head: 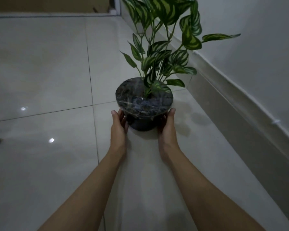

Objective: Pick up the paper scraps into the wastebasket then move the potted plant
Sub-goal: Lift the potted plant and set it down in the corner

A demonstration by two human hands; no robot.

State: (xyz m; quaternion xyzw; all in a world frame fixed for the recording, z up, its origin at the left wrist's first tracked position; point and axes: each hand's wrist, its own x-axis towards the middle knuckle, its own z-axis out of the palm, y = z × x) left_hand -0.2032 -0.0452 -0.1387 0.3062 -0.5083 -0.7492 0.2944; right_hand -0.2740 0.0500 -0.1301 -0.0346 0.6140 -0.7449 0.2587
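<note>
Left hand [119, 126] and right hand [167, 126] clasp opposite sides of the dark pot [141, 125] of the potted plant [158, 64], fingers curled beneath the wide rim. The pot sits at or just above the tiled floor [40, 72], near the wall skirting [240, 104]; contact cannot be confirmed. No paper scraps or wastebasket in view, so the scrap stage cannot be verified; judged: the plant move is under way, placement outstanding

Both bare arms reach forward over a glossy white tiled floor [45, 67]. The left hand [118, 125] and the right hand [167, 127] press against opposite sides of a dark pot [143, 125], just under its wide marbled rim. Striped green leaves [163, 52] rise from the pot. A pale wall [257, 47] runs along the right.
</note>
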